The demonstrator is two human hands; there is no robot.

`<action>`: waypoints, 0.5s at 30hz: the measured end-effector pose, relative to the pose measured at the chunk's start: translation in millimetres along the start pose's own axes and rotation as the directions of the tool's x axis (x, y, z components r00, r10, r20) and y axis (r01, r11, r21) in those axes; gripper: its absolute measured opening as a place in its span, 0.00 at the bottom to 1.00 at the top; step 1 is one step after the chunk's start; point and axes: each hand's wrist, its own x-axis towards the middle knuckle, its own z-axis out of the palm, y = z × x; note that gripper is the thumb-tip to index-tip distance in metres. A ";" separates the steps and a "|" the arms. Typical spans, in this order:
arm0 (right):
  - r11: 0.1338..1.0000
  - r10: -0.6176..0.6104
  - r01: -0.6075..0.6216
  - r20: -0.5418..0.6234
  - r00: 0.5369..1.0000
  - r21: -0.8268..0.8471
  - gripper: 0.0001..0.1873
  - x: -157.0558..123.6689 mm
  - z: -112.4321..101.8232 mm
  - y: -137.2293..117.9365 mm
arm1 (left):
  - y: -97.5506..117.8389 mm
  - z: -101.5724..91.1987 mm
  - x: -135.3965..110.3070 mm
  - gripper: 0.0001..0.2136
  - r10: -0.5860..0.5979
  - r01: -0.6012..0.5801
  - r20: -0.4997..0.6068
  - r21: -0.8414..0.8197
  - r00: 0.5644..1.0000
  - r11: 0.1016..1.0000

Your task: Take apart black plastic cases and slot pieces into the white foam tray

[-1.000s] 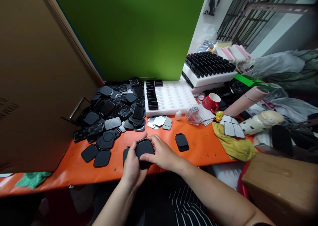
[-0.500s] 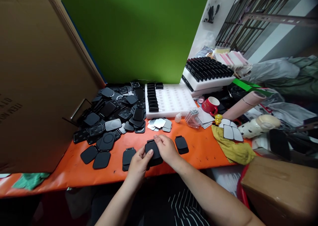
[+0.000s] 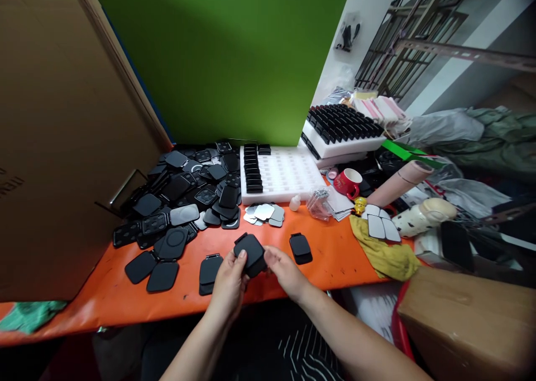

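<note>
- the orange desk [image 3: 330,255] spans the workplace, its near edge just under the hands.
- a loose pile of black folding pads [image 3: 173,186] spreads over the desk's left half, up to its far edge. none of these stands in a tray, so this share looks undone.
- a white foam tray [image 3: 288,171] lies midway along the desk's far edge. a column of black pieces on edge lines its left edge, and a bit more black starts a second column by its far edge; white foam shows over the rest, so it looks only a small way filled.
- a stacked foam tray [image 3: 343,139], toward the desk's far right corner, carries packed rows of black pieces; that portion seems done.
- the left hand [image 3: 229,274] pinches the held pad, thumb on the top face, other fingers beneath.
- the right hand [image 3: 287,270] has its fingertips at the pad's right corner; i cannot tell whether they press on it.
- the held pad [image 3: 251,253] is raised above the desk's near edge, between the hands. the left grip takes its near left side; the hinge end points away, free of the fingers.
- a second pad [image 3: 209,270] lies at the desk's near edge, just beside the left hand.
- a third pad [image 3: 300,248] lies just past the right hand, in from that edge.
- silvery plates [image 3: 263,212] gather before the tray's near edge.
- a small bottle [image 3: 294,203] stands beside them.
</note>
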 end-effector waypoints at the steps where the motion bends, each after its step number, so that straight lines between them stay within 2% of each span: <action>1: 0.999 -0.007 0.007 0.001 1.000 0.033 0.19 -1.6 1.7 1.8 | -0.7 1.7 -0.2 0.16 0.010 -0.010 0.002 -0.039 1.000 0.999; 3: 0.998 -0.036 0.039 -0.064 0.997 0.041 0.17 -3.5 5.7 5.9 | -3.5 4.8 0.5 0.17 0.032 -0.030 0.023 -0.094 0.999 0.995; 5: 0.999 -0.023 0.029 -0.151 0.988 0.039 0.17 -3.2 8.7 8.8 | -6.9 6.2 3.6 0.18 0.064 -0.062 0.031 -0.060 0.997 0.996; 8: 0.997 0.073 -0.064 -0.213 0.974 0.048 0.19 -0.4 8.8 7.1 | -8.1 3.0 11.1 0.27 0.132 -0.130 -0.034 0.070 0.991 0.989; 10: 0.994 0.105 -0.100 -0.192 0.976 0.035 0.19 1.1 6.7 2.3 | -4.0 -1.6 14.8 0.32 0.207 -0.185 -0.078 0.220 0.975 0.958; 11: 0.994 0.107 -0.104 -0.168 0.980 0.025 0.19 1.5 5.8 -0.5 | -0.8 -4.0 15.5 0.32 0.245 -0.209 -0.073 0.324 0.967 0.923; 13: 0.992 0.123 -0.121 -0.114 0.986 0.030 0.20 2.0 5.0 -5.7 | 5.9 -7.6 14.4 0.25 0.291 -0.241 -0.021 0.502 0.957 0.831; 15: 0.989 0.150 -0.148 -0.106 0.983 0.028 0.20 2.7 6.4 -9.5 | 10.7 -9.0 11.3 0.17 0.302 -0.267 0.028 0.552 0.953 0.790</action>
